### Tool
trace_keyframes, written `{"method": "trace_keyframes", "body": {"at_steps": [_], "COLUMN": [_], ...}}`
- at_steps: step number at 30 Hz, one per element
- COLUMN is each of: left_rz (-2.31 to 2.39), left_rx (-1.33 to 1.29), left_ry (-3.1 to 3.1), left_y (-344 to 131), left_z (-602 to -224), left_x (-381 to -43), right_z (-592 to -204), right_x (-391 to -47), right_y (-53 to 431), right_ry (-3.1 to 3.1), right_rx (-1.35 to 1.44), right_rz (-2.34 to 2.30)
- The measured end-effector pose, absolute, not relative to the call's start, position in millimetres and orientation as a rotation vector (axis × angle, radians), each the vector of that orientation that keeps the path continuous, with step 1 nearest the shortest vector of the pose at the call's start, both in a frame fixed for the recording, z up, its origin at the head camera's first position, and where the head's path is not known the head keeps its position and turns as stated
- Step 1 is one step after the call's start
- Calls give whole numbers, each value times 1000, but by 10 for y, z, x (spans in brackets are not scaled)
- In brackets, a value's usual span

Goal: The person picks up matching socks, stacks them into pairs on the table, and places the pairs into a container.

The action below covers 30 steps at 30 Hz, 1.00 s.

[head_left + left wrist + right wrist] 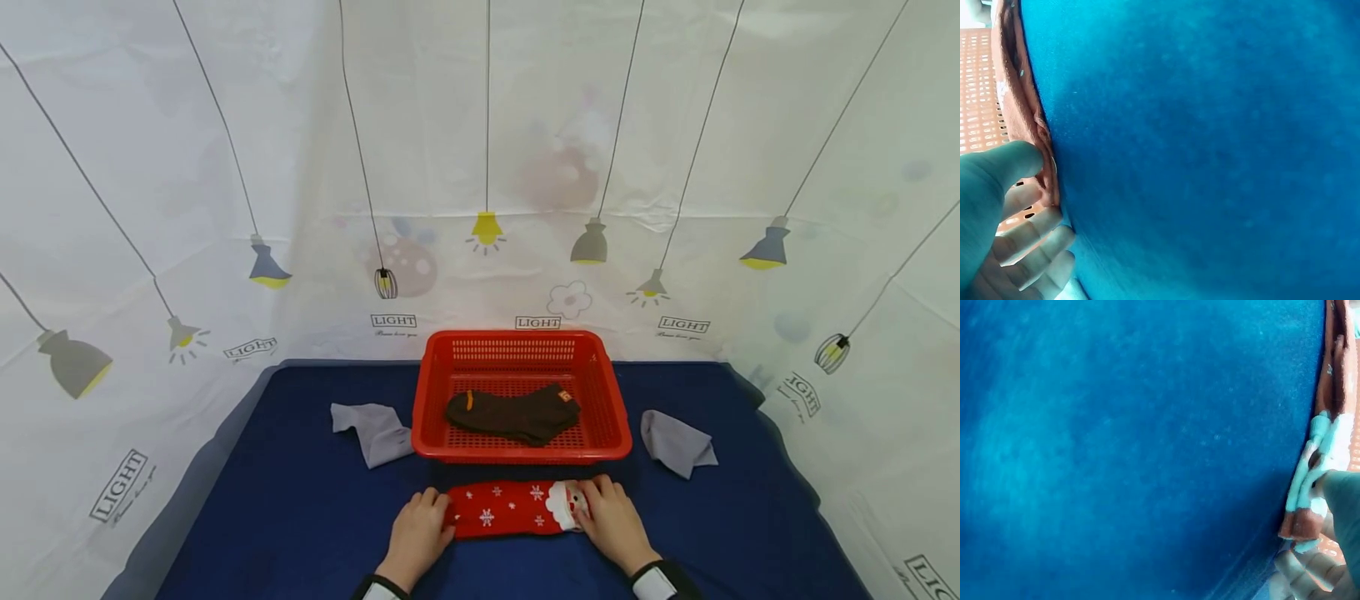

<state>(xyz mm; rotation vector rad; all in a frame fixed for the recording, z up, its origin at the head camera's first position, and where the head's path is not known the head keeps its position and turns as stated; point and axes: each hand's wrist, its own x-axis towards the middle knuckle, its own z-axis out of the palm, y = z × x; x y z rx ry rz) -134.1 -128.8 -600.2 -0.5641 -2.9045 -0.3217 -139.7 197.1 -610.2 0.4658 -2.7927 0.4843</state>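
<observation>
Left hand (420,531) and right hand (613,521) each pinch one end of a red sock (506,512), which lies lengthwise between them on the blue desk (300,500), just in front of a red basket (517,455). White snowflakes dot the sock, and a Santa figure (562,505) sits at the end under the right thumb; the wrist views show layered fabric along its near edge. Inside the basket lie dark brown socks (510,417) with orange marks. One grey cloth (378,433) reaches the basket's left side; another grey cloth (675,442) rests just beside its right, apart from it. White sheeting (450,125) printed with hanging lamps stands behind.
</observation>
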Motion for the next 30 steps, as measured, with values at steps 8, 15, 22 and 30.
{"method": "trace_keyframes", "body": {"at_steps": [8,15,22,30], "left_rz": [-342,-354,-364,-408], "left_rx": [-525,-524,-533,-536], "left_ry": [-2939,-2923,-2883,-2956], "left_y": [-1227,-1203,-1207,-1194], "left_z": [-5982,-5990,-6012,-5995], "left_x": [-1368,-1379,-1386,-1401], "right_z": [-6111,-6123,-6124,-6127], "right_x": [-1402,-1426,-1425,-1418], "right_y": [1920,1883,1866,1852], "right_ry": [-2785,-2795,-2807,-2844], "right_rx": [462,470,484,506], "right_rz": [490,477,499,501]}}
